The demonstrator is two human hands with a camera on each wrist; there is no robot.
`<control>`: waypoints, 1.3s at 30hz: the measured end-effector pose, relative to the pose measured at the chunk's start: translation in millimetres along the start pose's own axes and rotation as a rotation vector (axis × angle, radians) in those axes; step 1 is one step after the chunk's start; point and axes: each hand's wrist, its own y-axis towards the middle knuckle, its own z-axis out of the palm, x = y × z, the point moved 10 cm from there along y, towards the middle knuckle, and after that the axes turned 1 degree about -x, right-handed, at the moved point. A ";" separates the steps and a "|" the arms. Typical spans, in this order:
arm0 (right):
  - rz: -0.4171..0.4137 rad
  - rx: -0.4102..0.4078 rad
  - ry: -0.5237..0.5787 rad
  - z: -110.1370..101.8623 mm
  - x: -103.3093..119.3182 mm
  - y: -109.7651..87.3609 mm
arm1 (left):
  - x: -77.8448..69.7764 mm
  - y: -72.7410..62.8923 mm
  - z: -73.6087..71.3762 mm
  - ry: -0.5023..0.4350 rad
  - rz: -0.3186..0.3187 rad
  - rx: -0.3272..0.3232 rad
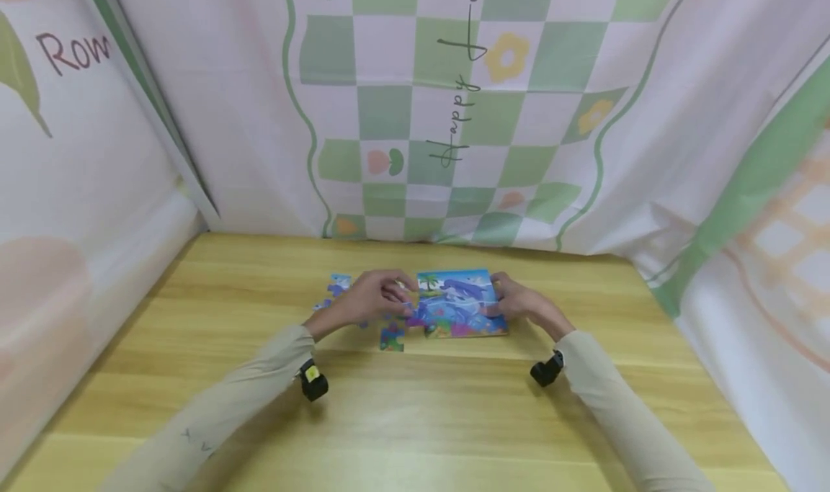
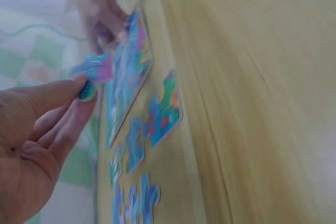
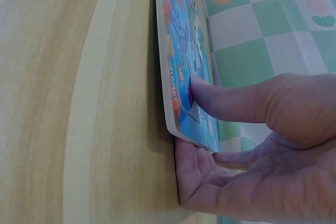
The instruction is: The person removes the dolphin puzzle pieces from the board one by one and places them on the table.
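Observation:
Between thumb and fingertips, my left hand pinches a blue and pink jigsaw piece, held up beside the left side of a puzzle board. The board carries a picture of dolphins, a palm tree and bright coral. At its right edge my right hand grips it; in the right wrist view the thumb lies on the picture and the fingers curl under the board's edge. A corner piece with green and red parts lies on the table just left of the board.
Several more loose pieces lie left of the board, partly hidden by the left hand in the head view. The wooden table meets a checked curtain behind, with more cloth on both sides. Each wrist wears a small black camera.

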 end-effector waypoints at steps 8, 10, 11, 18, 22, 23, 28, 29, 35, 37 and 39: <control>-0.003 -0.006 -0.015 1.1 0.6 -0.1 | 16.5 -38.3 -34.5 0.007 -0.040 -0.024; -0.004 -0.011 -0.013 0.4 0.1 -0.1 | 19.8 -47.8 -39.0 0.021 -0.037 -0.021; -0.003 -0.009 -0.011 0.5 -0.2 -0.1 | 21.9 -52.5 -40.9 0.028 -0.038 -0.026; -0.001 -0.003 -0.016 3.3 -0.3 1.9 | 37.6 -81.4 -47.0 0.109 -0.091 -0.093; -0.002 -0.011 -0.021 1.6 0.7 1.4 | 43.7 -83.5 -42.7 0.138 -0.103 -0.116; -0.002 -0.013 -0.020 1.0 0.8 1.0 | 43.7 -83.5 -41.6 0.153 -0.102 -0.124; -0.004 -0.011 -0.006 0.9 1.5 0.1 | 30.6 -87.6 -40.9 0.270 -0.066 -0.210; -0.003 -0.009 -0.004 0.9 1.3 0.1 | 26.2 -89.0 -40.6 0.308 -0.051 -0.223; 0.019 -0.010 0.002 -0.7 -0.7 -0.7 | 10.3 -94.2 -26.7 0.550 0.041 -0.192; 0.021 -0.006 0.002 -0.1 -0.9 -0.7 | 11.6 -95.6 -21.5 0.601 0.051 -0.173; 0.020 0.003 0.006 1.8 -0.2 -0.8 | 15.0 -97.2 -18.2 0.616 0.047 -0.168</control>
